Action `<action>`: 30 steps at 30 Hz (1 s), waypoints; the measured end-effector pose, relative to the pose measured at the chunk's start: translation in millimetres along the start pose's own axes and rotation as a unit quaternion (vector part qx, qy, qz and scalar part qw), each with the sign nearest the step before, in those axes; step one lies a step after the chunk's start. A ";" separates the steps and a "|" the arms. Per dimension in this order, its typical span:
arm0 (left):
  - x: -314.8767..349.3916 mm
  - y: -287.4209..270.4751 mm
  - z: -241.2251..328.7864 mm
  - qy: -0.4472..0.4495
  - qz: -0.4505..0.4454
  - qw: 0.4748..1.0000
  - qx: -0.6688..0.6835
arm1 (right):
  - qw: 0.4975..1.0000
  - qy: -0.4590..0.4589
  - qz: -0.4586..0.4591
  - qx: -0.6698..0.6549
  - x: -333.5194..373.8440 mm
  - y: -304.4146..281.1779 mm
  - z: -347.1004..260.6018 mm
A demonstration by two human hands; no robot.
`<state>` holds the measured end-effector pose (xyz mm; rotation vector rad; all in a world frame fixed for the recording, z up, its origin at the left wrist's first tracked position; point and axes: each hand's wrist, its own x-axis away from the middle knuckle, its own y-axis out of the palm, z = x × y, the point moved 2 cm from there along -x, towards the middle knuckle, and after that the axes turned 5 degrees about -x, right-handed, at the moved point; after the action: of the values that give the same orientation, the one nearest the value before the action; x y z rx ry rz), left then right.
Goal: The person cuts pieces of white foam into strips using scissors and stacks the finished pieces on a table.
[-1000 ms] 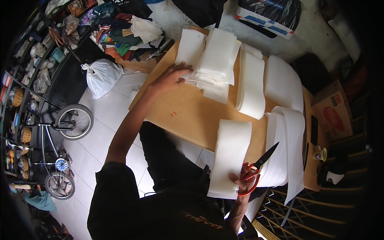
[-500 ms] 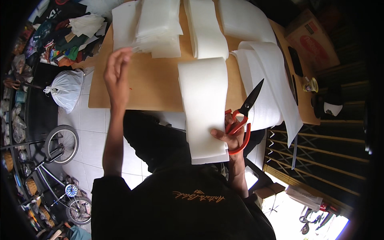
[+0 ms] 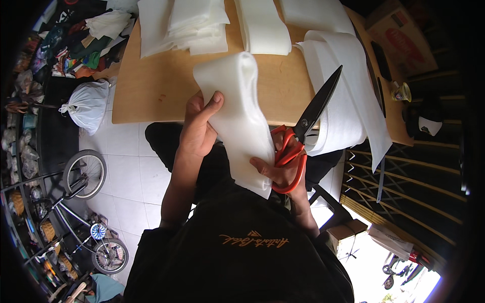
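Two bare hands share one folded white strip [image 3: 232,121], which is held up at the near edge of the table [image 3: 149,83], its looped upper end over the tabletop and its lower end on the person's side of that edge. The left hand [image 3: 198,123], just beside the table's near edge, has its thumb laid on the strip's face and its fingers mostly hidden, seemingly behind; this grip is closed on the soft layers, probably to steady the upper part, since such limp material would likely sag or fan out unsupported. The right hand [image 3: 284,174], between the table and the body, pins the lower end under its thumb and in the same grip carries the scissors [image 3: 304,122], its fingers curled about the red handles; which of them pass through the loops is unclear. The dark blades look closed together and point away over the table's near right part, an angle that seems to hold them off the strip and the left hand while freeing the thumb to pinch.

On the table, layered white sheets [image 3: 196,25] lie at the left, a long folded piece [image 3: 262,25] beside them, perhaps set apart for easy reach. A large white roll [image 3: 336,121] rests at the table's near right, a flap hanging over the edge, presumably too long to lie flat there
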<state>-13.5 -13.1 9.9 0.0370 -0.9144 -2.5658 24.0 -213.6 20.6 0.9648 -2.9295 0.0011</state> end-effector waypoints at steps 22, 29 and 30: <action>1.5 3.8 -1.9 0.066 0.107 0.991 -0.054 | 0.986 0.082 0.000 -0.145 5.8 -0.3 -10.1; 3.0 10.9 -6.2 0.058 0.100 0.987 -0.110 | 0.998 -0.011 0.037 -0.057 -12.5 -13.9 -9.3; 3.7 14.5 -10.0 0.060 0.093 0.986 -0.124 | 0.997 -0.037 0.036 -0.065 -18.7 -11.1 -5.2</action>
<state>-9.8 -30.6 11.3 0.0310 -0.5231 -2.4537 45.9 -211.3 24.6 0.8572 -2.9851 -0.2233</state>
